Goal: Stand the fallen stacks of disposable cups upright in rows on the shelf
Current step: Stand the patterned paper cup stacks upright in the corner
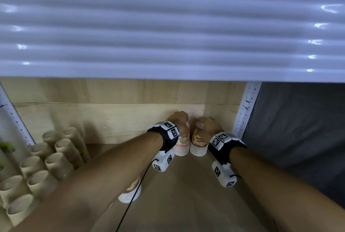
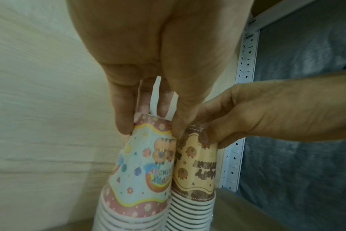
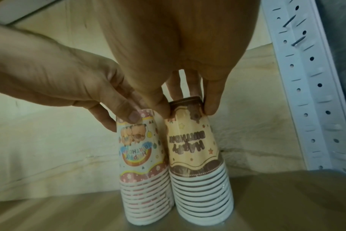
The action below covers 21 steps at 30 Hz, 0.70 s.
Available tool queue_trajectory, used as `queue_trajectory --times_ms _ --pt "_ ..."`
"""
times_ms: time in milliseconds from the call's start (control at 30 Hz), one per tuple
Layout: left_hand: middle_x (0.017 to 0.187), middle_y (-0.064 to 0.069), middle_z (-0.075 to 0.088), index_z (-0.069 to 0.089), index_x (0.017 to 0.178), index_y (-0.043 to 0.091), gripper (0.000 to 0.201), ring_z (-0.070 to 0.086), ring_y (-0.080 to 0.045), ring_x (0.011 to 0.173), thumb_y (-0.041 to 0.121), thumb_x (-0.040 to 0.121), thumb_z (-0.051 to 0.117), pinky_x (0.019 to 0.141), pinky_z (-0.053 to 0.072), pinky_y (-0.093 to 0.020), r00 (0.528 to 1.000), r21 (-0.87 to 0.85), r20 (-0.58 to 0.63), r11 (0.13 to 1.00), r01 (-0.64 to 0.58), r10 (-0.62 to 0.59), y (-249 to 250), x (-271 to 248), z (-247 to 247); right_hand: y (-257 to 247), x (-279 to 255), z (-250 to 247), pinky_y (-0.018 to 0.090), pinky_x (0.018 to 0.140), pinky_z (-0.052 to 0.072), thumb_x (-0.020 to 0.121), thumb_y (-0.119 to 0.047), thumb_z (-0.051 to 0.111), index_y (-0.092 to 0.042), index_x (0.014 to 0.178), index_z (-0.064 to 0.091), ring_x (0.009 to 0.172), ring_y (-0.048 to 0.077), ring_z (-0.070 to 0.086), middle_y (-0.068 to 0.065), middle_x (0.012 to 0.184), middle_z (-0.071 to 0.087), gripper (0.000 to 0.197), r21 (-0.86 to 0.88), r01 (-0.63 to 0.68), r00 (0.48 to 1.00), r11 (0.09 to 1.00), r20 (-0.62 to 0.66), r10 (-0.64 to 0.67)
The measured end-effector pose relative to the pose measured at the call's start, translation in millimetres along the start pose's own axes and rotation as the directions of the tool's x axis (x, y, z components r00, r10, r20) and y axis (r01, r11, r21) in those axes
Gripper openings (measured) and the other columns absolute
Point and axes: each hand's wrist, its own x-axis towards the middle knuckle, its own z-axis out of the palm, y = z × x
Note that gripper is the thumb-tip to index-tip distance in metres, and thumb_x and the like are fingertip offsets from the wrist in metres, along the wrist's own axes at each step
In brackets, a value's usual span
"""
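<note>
My left hand pinches the top of the pink cup stack; my right hand pinches the top of the brown cup stack. Both stacks stand upside down, touching, at the shelf back beside the white upright.

Left hand reaches down from above, fingertips pinching the top of the pink stack, which stands rim-down. Touching the pink stack's right side stands the brown stack, right hand gripping its top. Beyond the brown stack rises a white perforated post.
</note>
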Motion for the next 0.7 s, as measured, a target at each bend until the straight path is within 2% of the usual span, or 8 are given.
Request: queue_trajectory --times_ms 100,200,267,367,433,533,633,700 --pt "0.138 -0.008 0.047 0.052 0.134 0.014 0.050 0.049 -0.028 0.125 0.021 0.087 0.068 0.088 0.041 -0.027 1.000 0.014 -0.007 1.000 -0.008 0.008 1.3 -2.8 -2.7 1.0 -0.5 -1.0 0.032 0.091 0.049 0.089 -0.030 0.053 -0.015 0.099 0.067 0.105 0.027 0.061 0.007 0.108 0.067 0.023 0.024 -0.015 1.000 1.000 -0.019 0.015" --pt "0.143 -0.008 0.045 0.049 0.138 0.014 0.058 0.045 -0.026 0.129 0.023 0.085 0.070 0.096 0.042 -0.030 1.000 0.034 0.004 0.999 -0.014 0.013 3.1 -9.8 -10.6 -5.1 -5.1 -7.5 0.031 0.086 0.052 0.084 -0.027 0.055 -0.018 0.096 0.069 0.098 0.025 0.065 0.004 0.103 0.070 0.020 0.025 -0.006 0.999 1.000 -0.038 0.007" --pt "0.145 -0.009 0.044 0.047 0.140 0.014 0.062 0.045 -0.027 0.130 0.027 0.085 0.071 0.097 0.042 -0.031 1.000 0.035 0.010 0.999 -0.020 0.019 4.6 -17.5 -22.4 -9.9 -6.1 -11.0 0.032 0.087 0.054 0.079 -0.027 0.057 -0.023 0.106 0.069 0.098 0.023 0.066 0.000 0.106 0.071 0.030 0.026 -0.008 0.999 1.000 -0.032 0.009" --pt "0.150 -0.007 0.038 0.040 0.145 0.014 0.070 0.042 -0.026 0.135 0.027 0.085 0.073 0.101 0.039 -0.030 1.000 0.033 0.011 0.999 -0.028 0.027 5.2 -33.0 -46.8 -17.9 0.0 -9.7 0.038 0.090 0.054 0.069 -0.040 0.053 -0.030 0.120 0.063 0.103 0.025 0.065 0.001 0.113 0.070 0.054 -0.056 0.008 0.999 0.998 -0.050 -0.011" --pt "0.149 -0.005 0.040 0.040 0.145 0.016 0.070 0.044 -0.025 0.132 0.025 0.085 0.074 0.097 0.040 -0.029 1.000 0.050 0.016 0.998 -0.024 0.023 2.4 -45.1 -63.6 -34.5 -3.7 -11.4 0.037 0.087 0.054 0.068 -0.041 0.049 -0.027 0.117 0.064 0.103 0.027 0.064 0.003 0.113 0.068 0.053 -0.098 0.026 0.999 0.995 -0.026 -0.029" --pt "0.139 -0.003 0.048 0.045 0.141 0.020 0.065 0.052 -0.024 0.120 0.027 0.083 0.075 0.085 0.042 -0.026 0.999 0.075 0.047 0.997 0.023 -0.026 -7.7 -66.7 -85.4 -64.0 -16.0 -17.6 0.034 0.079 0.052 0.074 -0.031 0.057 -0.020 0.102 0.064 0.098 0.030 0.061 0.008 0.108 0.066 0.032 -0.111 0.074 0.997 0.991 -0.004 -0.075" --pt "0.125 0.003 0.050 0.053 0.133 0.024 0.056 0.052 -0.021 0.109 0.030 0.082 0.076 0.081 0.039 -0.027 0.993 0.125 0.073 0.988 0.086 -0.095 -25.0 -92.4 -102.0 -89.8 -23.2 -12.2 0.037 0.089 0.052 0.080 -0.031 0.062 -0.022 0.118 0.063 0.111 0.026 0.058 0.004 0.121 0.060 0.039 -0.034 0.120 0.993 0.992 0.011 -0.120" --pt "0.123 0.003 0.051 0.056 0.128 0.026 0.052 0.050 -0.018 0.103 0.032 0.081 0.077 0.081 0.039 -0.028 0.985 0.167 0.089 0.977 0.134 -0.150 -39.7 -110.3 -110.6 -108.5 -29.8 -3.8 0.034 0.090 0.051 0.081 -0.034 0.064 -0.025 0.119 0.062 0.109 0.021 0.059 0.000 0.123 0.060 0.039 0.023 0.160 0.985 0.987 0.068 -0.161"
